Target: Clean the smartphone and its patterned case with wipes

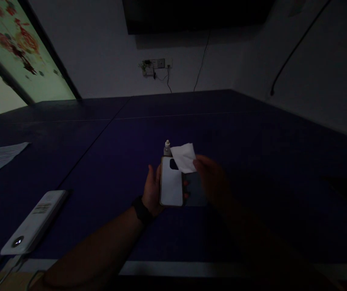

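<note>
My left hand point(152, 190), with a dark watch on its wrist, is wrapped round a white-backed smartphone point(171, 188) with a brownish edge. The phone's back faces me, its dark camera block at the upper right. Between thumb and fingers my right hand point(211, 176) pinches a white tissue point(184, 157), whose lower corner overlaps the phone's camera block. Just beyond the phone stands a small clear bottle point(167, 148) with a white cap, its lower part hidden. A greyish flat piece point(196, 190) lies under and beside the phone; I cannot tell what it is.
On the dark blue table point(100, 218) a white power bank point(35, 222) with cables lies at the left, near the front edge. Printed paper point(2, 157) sits farther left. Wall sockets point(156, 64) and a dark screen point(197, 14) are at the back. The room is dim.
</note>
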Demonstrator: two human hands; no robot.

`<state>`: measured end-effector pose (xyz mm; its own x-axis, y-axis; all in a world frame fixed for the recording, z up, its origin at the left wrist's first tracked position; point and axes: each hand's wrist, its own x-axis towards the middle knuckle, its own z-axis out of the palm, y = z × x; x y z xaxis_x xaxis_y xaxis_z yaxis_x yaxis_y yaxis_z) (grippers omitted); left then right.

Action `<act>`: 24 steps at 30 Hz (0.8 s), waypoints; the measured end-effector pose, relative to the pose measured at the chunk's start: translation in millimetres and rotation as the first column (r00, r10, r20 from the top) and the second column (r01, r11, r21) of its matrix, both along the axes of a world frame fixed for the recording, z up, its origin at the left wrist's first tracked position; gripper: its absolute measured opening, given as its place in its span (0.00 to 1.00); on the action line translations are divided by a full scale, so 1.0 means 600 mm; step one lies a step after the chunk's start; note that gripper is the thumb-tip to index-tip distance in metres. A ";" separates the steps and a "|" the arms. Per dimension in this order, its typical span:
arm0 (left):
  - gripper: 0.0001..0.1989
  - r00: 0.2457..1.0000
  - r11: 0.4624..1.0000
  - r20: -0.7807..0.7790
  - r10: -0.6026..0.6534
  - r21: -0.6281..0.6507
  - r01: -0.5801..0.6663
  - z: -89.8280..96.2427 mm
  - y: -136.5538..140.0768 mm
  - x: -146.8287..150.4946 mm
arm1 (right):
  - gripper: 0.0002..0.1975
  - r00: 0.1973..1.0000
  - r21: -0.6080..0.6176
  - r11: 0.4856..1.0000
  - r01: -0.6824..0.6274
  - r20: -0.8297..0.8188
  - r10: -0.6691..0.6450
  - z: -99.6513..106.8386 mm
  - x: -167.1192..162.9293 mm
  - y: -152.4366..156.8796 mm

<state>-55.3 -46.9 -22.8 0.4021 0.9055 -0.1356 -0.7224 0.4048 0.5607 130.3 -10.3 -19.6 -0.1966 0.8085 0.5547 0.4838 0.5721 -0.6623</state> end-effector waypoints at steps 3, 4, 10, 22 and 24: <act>0.37 1.000 1.000 0.001 -0.003 -0.021 0.003 -0.001 0.001 0.003 | 0.21 0.999 0.048 0.998 0.043 -0.007 -0.043 -0.007 -0.003 0.003; 0.35 1.000 0.999 0.001 0.025 -0.036 -0.025 -0.001 0.002 0.004 | 0.20 0.999 0.080 0.997 -0.007 0.040 0.004 -0.009 -0.009 0.002; 0.31 0.979 0.975 -0.013 0.202 -0.087 -0.203 0.002 0.007 0.010 | 0.30 0.777 0.151 0.868 -0.474 0.535 0.331 -0.021 -0.032 -0.008; 0.34 0.980 0.979 -0.039 0.196 -0.057 -0.198 0.007 0.007 0.014 | 0.26 0.755 0.187 0.852 -0.488 0.580 0.305 -0.009 -0.009 -0.002; 0.34 0.980 0.979 -0.037 0.194 -0.052 -0.196 0.007 0.007 0.014 | 0.25 0.779 0.196 0.872 -0.448 0.565 0.273 -0.007 -0.009 -0.003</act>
<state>-46.9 -42.4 -18.9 0.2130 0.9569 -0.1975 -0.7728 0.2887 0.5652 125.0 -12.3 -24.0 -0.7590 0.4266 0.4919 0.4115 0.8997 -0.1453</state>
